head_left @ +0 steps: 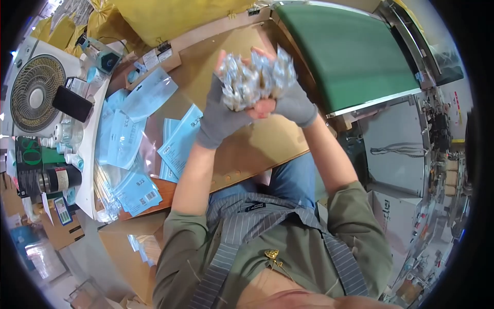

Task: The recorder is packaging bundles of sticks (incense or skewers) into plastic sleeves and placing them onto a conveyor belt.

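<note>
A bundle of small pieces in shiny clear plastic wrappers (259, 78) is held up over the cardboard-covered work surface (247, 147). My left hand (222, 114), in a grey fingerless glove, is closed round the bundle's left side. Gloved the same way, my right hand (297, 103) grips it from the right. Both thumbs meet at the near side, and fingertips show beyond the bundle. What is inside the wrappers is too small to make out. Nearest to my left forearm lie light-blue printed pouches (181, 139).
More blue and clear pouches (123, 136) spread over the left side. A green conveyor belt (355, 56) runs at the far right. To the left stand a fan (36, 95), a black phone (73, 103) and a dark flask (62, 178). Yellow sacks (175, 18) border the back.
</note>
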A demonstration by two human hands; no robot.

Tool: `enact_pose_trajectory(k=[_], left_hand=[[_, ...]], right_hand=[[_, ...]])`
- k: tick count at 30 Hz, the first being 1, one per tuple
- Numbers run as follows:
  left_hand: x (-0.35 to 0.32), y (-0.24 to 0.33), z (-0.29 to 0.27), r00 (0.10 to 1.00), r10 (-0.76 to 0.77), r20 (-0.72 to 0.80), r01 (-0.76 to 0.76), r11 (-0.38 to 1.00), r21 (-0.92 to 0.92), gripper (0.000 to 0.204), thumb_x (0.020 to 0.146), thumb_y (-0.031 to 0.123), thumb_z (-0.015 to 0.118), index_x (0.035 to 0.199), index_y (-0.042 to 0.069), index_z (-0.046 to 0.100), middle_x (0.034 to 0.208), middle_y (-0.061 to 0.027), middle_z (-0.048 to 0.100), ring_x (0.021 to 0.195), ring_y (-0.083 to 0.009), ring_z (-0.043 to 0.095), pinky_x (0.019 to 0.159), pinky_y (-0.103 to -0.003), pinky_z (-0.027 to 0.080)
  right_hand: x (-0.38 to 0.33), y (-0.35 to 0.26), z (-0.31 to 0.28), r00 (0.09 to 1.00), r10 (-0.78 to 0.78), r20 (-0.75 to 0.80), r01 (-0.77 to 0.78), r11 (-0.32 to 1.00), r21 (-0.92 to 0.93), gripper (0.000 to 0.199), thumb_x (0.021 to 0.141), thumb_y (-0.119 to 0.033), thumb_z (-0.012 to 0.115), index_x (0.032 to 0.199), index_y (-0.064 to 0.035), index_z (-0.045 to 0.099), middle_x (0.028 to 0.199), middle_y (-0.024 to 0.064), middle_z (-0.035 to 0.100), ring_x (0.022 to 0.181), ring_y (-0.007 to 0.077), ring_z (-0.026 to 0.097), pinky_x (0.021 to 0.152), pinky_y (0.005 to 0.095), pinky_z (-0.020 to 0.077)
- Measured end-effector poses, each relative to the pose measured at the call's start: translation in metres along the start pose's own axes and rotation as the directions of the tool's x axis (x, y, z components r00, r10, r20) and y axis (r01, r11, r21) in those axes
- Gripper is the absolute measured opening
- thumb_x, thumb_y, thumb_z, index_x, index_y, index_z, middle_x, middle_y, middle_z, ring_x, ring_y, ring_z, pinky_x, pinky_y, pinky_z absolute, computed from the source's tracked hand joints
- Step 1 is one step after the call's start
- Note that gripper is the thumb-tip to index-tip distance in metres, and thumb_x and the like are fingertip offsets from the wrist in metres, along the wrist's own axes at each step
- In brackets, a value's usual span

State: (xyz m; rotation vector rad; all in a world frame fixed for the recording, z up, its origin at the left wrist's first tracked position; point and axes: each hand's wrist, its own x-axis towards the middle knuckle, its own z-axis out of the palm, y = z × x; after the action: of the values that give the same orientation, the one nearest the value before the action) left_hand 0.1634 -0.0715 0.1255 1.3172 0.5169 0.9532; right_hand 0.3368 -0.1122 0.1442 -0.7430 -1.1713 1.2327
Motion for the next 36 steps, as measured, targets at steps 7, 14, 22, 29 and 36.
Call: enact_pose_trajectory(k=[7, 14, 22, 29, 36], left_hand=[[-0.025, -0.006, -0.002, 0.978, -0.105, 0.178, 0.035, 0.934, 0.356, 0.064, 0.062, 0.015, 0.083, 0.117, 0.004, 0.053, 0.112, -0.0077, 0.060, 0.100, -0.0183, 0.058, 0.088, -0.034, 0.049], [-0.138, -0.004, 0.022, 0.952, -0.270, 0.146, 0.287, 0.951, -0.113, 0.058, 0.072, 0.031, 0.075, 0.118, 0.002, 0.054, 0.105, -0.0105, 0.062, 0.100, -0.0233, 0.060, 0.087, -0.036, 0.049], [-0.169, -0.034, -0.076, 0.997, 0.081, -0.018, 0.032, -0.181, 0.983, 0.044, 0.078, 0.027, 0.064, 0.114, 0.003, 0.057, 0.102, -0.0155, 0.060, 0.094, -0.0315, 0.058, 0.081, -0.042, 0.046], [-0.155, -0.046, -0.122, 0.964, 0.086, -0.252, 0.239, 0.143, 0.961, 0.026, 0.080, 0.028, 0.062, 0.079, 0.002, 0.062, 0.073, -0.0130, 0.063, 0.067, -0.0280, 0.061, 0.063, -0.038, 0.049], [-0.142, -0.061, -0.117, 0.892, -0.126, -0.435, 0.375, 0.744, 0.553, 0.028, 0.082, 0.027, 0.065, 0.075, 0.000, 0.062, 0.061, -0.0123, 0.056, 0.058, -0.0172, 0.054, 0.058, -0.034, 0.043]], right_hand=[[-0.033, -0.021, 0.051, 0.928, 0.332, -0.168, -0.346, 0.936, -0.062, 0.071, 0.067, -0.015, 0.081, 0.129, -0.0020, 0.048, 0.118, 0.0084, 0.054, 0.108, 0.0165, 0.053, 0.094, 0.0315, 0.0425], [-0.069, -0.017, 0.053, 0.746, 0.577, 0.332, -0.596, 0.801, -0.053, 0.030, 0.079, -0.020, 0.065, 0.101, 0.0007, 0.061, 0.080, 0.0108, 0.062, 0.087, 0.0207, 0.060, 0.077, 0.0321, 0.0471], [-0.109, 0.032, 0.058, 0.872, 0.451, 0.191, -0.489, 0.793, 0.363, 0.017, 0.079, -0.019, 0.061, 0.078, -0.0023, 0.059, 0.073, 0.0096, 0.059, 0.084, 0.0253, 0.060, 0.075, 0.0335, 0.0464], [-0.112, 0.029, 0.063, 0.883, 0.402, 0.243, -0.464, 0.825, 0.322, 0.018, 0.079, -0.021, 0.062, 0.080, -0.0028, 0.059, 0.074, 0.0089, 0.059, 0.085, 0.0253, 0.061, 0.076, 0.0337, 0.0458], [-0.115, 0.021, 0.072, 0.854, 0.463, 0.238, -0.519, 0.794, 0.317, 0.043, 0.078, -0.016, 0.062, 0.115, 0.0033, 0.054, 0.078, 0.0094, 0.063, 0.081, 0.0212, 0.063, 0.072, 0.0307, 0.0496]])
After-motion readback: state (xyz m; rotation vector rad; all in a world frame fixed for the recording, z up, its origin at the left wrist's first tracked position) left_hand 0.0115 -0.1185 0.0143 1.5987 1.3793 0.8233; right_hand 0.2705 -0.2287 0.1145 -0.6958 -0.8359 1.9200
